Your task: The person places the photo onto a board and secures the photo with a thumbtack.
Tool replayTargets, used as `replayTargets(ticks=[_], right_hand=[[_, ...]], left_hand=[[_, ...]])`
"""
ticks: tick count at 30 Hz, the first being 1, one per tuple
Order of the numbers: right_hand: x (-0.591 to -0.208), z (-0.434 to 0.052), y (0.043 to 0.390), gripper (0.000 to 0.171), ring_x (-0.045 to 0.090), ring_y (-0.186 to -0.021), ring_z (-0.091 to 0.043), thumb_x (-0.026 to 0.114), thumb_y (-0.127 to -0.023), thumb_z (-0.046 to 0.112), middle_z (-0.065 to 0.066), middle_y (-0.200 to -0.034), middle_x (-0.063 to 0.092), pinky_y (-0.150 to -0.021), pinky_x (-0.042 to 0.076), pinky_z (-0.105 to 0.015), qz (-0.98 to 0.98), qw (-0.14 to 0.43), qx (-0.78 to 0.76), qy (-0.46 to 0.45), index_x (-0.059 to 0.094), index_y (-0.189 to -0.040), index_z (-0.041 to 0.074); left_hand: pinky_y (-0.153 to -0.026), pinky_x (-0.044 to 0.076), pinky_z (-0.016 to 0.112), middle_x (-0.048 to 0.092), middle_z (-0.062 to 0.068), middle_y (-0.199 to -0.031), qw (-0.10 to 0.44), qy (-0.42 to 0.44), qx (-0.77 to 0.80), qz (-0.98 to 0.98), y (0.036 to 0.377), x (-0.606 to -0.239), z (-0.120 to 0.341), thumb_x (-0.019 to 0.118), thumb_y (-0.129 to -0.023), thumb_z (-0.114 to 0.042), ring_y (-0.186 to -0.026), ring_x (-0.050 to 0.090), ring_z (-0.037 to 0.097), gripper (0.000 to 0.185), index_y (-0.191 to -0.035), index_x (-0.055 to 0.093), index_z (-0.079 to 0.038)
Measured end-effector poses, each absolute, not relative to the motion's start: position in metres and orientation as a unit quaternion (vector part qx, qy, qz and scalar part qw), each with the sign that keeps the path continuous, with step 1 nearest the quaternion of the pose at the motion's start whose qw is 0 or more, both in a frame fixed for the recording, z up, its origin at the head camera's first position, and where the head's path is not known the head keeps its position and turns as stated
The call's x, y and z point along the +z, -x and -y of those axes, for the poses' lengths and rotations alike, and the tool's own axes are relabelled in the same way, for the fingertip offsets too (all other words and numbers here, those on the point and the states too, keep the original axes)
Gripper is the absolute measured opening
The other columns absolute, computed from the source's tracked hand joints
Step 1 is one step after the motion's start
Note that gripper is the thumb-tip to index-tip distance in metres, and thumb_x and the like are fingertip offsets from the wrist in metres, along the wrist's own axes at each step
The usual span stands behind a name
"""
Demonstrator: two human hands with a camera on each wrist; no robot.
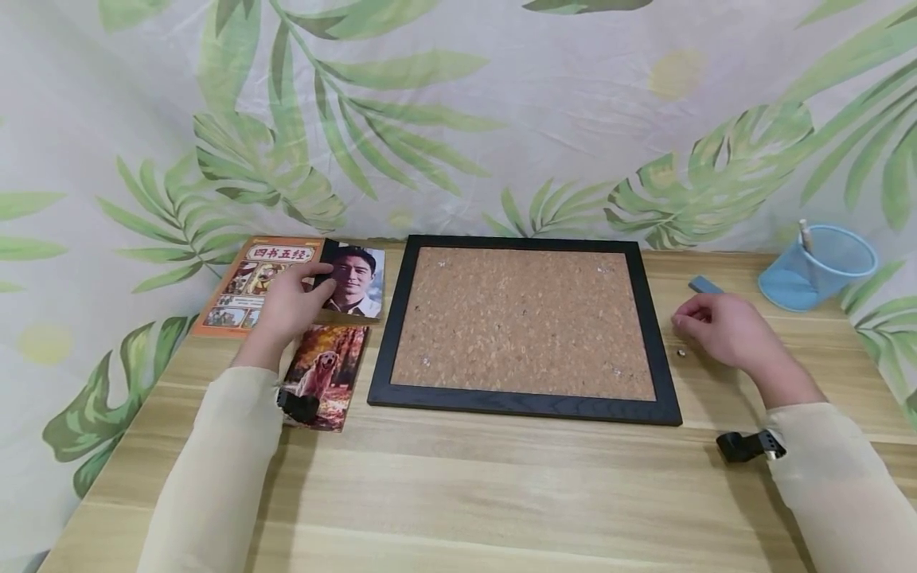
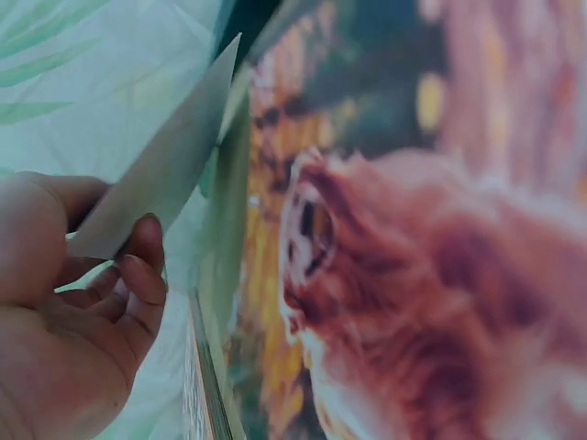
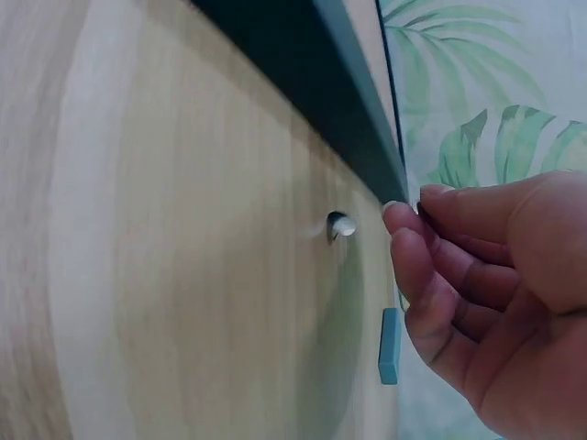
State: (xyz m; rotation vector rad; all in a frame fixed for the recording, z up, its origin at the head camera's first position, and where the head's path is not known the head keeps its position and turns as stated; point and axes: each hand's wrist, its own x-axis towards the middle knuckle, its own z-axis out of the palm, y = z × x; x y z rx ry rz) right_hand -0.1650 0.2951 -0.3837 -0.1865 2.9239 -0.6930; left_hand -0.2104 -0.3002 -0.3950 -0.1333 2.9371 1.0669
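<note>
My left hand (image 1: 290, 301) pinches a portrait photo card (image 1: 357, 282) by its left side. In the left wrist view the card's pale back (image 2: 160, 174) stands tilted between thumb and fingers. Just below that hand lies a dog photo (image 1: 325, 370) with autumn leaves. My right hand (image 1: 727, 330) hovers over the table with loosely bent fingers, the thumb tip close to the index fingertip. A small shiny pin-like piece (image 3: 341, 225) lies on the wood near its fingertips. Between the hands lies a cork board (image 1: 526, 322) in a black frame, with small clear spots near its corners.
An orange book (image 1: 232, 294) lies at the left, partly under the left hand. Beyond the right hand is a small blue-grey block (image 1: 705, 285). A blue mesh pen cup (image 1: 813, 274) stands at the back right. A leaf-print cloth (image 1: 573, 119) hangs behind the table.
</note>
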Motion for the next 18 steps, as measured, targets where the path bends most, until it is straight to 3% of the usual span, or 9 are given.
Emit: replayTargets(ticks=[3,7,10,13,18], right_hand=[[-0.380,-0.293,0.164,0.026,0.058,-0.071,-0.020,0.056,-0.097,0.026,-0.008,-0.081,0.067,-0.064,0.043,-0.033,-0.964,0.070,-0.251,0.058,0.067,-0.100,0.003],[-0.379,-0.291,0.163,0.022,0.060,-0.072,-0.019,0.056,-0.097,0.023,-0.010,-0.085,0.068,-0.063,0.046,-0.031,-0.959,0.061,-0.268,0.067,0.065,-0.103,0.003],[-0.379,-0.289,0.162,0.020,0.060,-0.074,-0.020,0.057,-0.096,0.021,-0.011,-0.087,0.067,-0.063,0.046,-0.031,-0.959,0.048,-0.268,0.079,0.065,-0.103,0.004],[-0.377,-0.285,0.162,0.019,0.059,-0.075,-0.020,0.057,-0.096,0.021,-0.010,-0.088,0.067,-0.062,0.045,-0.031,-0.959,0.040,-0.267,0.082,0.065,-0.103,0.005],[-0.373,-0.278,0.160,0.019,0.058,-0.075,-0.020,0.058,-0.096,0.020,-0.011,-0.088,0.067,-0.060,0.045,-0.030,-0.958,0.034,-0.271,0.085,0.066,-0.104,0.005]], left_hand=[[-0.062,0.045,0.032,0.050,0.011,-0.134,-0.018,0.061,0.382,-0.922,0.205,-0.391,0.301,0.052,-0.096,-0.038,-0.087,0.053,0.021,0.042,-0.133,0.057,-0.019],[-0.063,0.048,0.026,0.054,0.008,-0.127,-0.009,0.062,0.440,-0.896,0.195,-0.385,0.297,0.058,-0.094,-0.036,-0.086,0.057,0.012,0.040,-0.130,0.059,-0.019],[-0.051,0.046,0.030,0.061,0.010,-0.119,0.017,0.059,0.471,-0.880,0.187,-0.380,0.291,0.062,-0.092,-0.036,-0.067,0.056,0.007,0.041,-0.130,0.060,-0.020],[-0.040,0.038,0.035,0.067,0.012,-0.108,0.041,0.052,0.491,-0.869,0.181,-0.377,0.284,0.065,-0.090,-0.035,-0.048,0.048,0.010,0.042,-0.129,0.059,-0.022],[-0.052,0.047,0.031,0.069,0.017,-0.105,0.052,0.005,0.511,-0.858,0.176,-0.378,0.266,0.067,-0.090,-0.022,-0.068,0.064,0.008,0.043,-0.131,0.058,-0.014]])
